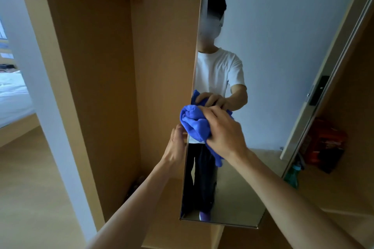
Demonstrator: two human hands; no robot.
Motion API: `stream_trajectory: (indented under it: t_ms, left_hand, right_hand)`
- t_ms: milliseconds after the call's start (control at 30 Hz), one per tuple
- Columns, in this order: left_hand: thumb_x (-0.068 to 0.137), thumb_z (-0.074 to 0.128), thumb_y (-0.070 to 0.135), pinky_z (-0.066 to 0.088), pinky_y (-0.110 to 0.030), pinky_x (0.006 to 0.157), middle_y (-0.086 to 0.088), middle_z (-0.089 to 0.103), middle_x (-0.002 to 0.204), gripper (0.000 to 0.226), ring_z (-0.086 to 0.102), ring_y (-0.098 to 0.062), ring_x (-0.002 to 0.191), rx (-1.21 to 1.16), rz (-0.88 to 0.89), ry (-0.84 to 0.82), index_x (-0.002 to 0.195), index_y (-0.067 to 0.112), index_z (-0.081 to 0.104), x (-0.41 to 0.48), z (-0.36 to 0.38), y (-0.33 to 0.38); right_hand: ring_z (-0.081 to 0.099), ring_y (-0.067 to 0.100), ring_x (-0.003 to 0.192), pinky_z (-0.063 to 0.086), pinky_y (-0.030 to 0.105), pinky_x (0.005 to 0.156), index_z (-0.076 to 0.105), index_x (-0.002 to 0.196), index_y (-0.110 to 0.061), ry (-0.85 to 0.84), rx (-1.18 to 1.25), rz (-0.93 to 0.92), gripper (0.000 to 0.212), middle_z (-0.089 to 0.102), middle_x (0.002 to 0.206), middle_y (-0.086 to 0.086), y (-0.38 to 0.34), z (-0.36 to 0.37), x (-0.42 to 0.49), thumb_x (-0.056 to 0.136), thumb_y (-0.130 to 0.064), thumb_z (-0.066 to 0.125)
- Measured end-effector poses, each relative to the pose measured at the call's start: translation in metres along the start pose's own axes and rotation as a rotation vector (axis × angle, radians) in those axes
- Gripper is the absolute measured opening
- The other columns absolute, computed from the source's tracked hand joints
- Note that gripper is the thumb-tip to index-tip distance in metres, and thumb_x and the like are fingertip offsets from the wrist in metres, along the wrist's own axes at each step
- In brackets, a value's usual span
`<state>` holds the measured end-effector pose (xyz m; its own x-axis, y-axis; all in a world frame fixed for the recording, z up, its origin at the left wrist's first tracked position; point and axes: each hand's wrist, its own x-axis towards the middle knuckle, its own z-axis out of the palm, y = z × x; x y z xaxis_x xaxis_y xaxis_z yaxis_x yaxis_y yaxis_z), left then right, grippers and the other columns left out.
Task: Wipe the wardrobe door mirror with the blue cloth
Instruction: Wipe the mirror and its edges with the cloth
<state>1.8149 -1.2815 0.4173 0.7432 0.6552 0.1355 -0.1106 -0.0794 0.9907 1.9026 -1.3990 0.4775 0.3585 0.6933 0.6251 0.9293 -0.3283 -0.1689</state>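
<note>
The tall wardrobe door mirror (pixel 273 66) stands open in front of me and reflects a person in a white shirt. My right hand (pixel 224 131) grips a bunched blue cloth (pixel 195 125) and holds it against the glass near the mirror's left edge, at about mid height. My left hand (pixel 178 143) holds the door's left edge just below the cloth, with the fingers wrapped behind the door and hidden.
The open wooden wardrobe (pixel 105 66) with a hanger rail near its top is to the left of the door. A white wall (pixel 30 66) and a bed (pixel 12 97) lie further left. A red bag (pixel 323 143) and a green bottle (pixel 292 176) sit at right.
</note>
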Motion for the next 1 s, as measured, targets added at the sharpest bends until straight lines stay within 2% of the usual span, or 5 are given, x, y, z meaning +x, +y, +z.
stream_trajectory:
  t_ms: [100, 233, 400, 600, 1000]
  left_hand:
    - [0.092, 0.022, 0.055, 0.051, -0.035, 0.102, 0.0, 0.064, 0.128, 0.044, 0.063, -0.015, 0.115, 0.005, -0.027, -0.018, 0.107, 0.047, 0.063, 0.003, -0.003, -0.004]
    - [0.111, 0.015, 0.043, 0.051, -0.009, 0.073, 0.019, 0.077, 0.098, 0.051, 0.071, 0.003, 0.094, -0.029, -0.044, -0.036, 0.103, 0.045, 0.065, 0.006, -0.005, -0.016]
    - [0.11, 0.013, 0.043, 0.046, -0.039, 0.102, -0.002, 0.072, 0.119, 0.049, 0.067, -0.017, 0.111, -0.075, -0.092, -0.027, 0.113, 0.035, 0.061, 0.012, -0.009, -0.031]
    - [0.11, 0.018, 0.044, 0.052, -0.011, 0.064, 0.01, 0.078, 0.084, 0.053, 0.072, 0.003, 0.081, -0.101, -0.12, 0.004, 0.102, 0.028, 0.068, 0.019, -0.012, -0.036]
    - [0.108, 0.015, 0.056, 0.048, -0.039, 0.106, 0.0, 0.064, 0.13, 0.053, 0.062, -0.016, 0.119, 0.022, -0.094, -0.027, 0.137, 0.036, 0.054, 0.003, -0.006, -0.044]
  right_hand:
    - [0.058, 0.024, 0.093, 0.048, 0.038, 0.071, 0.062, 0.127, -0.023, 0.008, -0.206, -0.124, 0.037, 0.061, 0.104, 0.0, 0.001, -0.004, 0.001, 0.09, -0.024, 0.056]
    - [0.056, 0.028, 0.09, 0.049, 0.045, 0.075, 0.058, 0.133, -0.017, 0.003, -0.317, -0.168, 0.044, 0.06, 0.103, 0.007, -0.004, 0.009, -0.004, 0.09, -0.019, 0.056]
    - [0.056, 0.027, 0.09, 0.047, 0.04, 0.075, 0.057, 0.135, -0.017, 0.058, -0.383, -0.183, 0.049, 0.062, 0.112, 0.005, -0.002, 0.034, -0.018, 0.087, -0.016, 0.067]
    - [0.059, 0.028, 0.098, 0.052, 0.042, 0.083, 0.057, 0.136, -0.015, 0.014, -0.362, -0.171, 0.055, 0.064, 0.12, 0.007, 0.005, 0.066, -0.049, 0.084, -0.019, 0.075]
    - [0.058, 0.024, 0.09, 0.052, 0.037, 0.075, 0.058, 0.13, -0.021, -0.15, -0.339, -0.131, 0.047, 0.063, 0.111, 0.002, 0.016, 0.084, -0.073, 0.086, -0.026, 0.073]
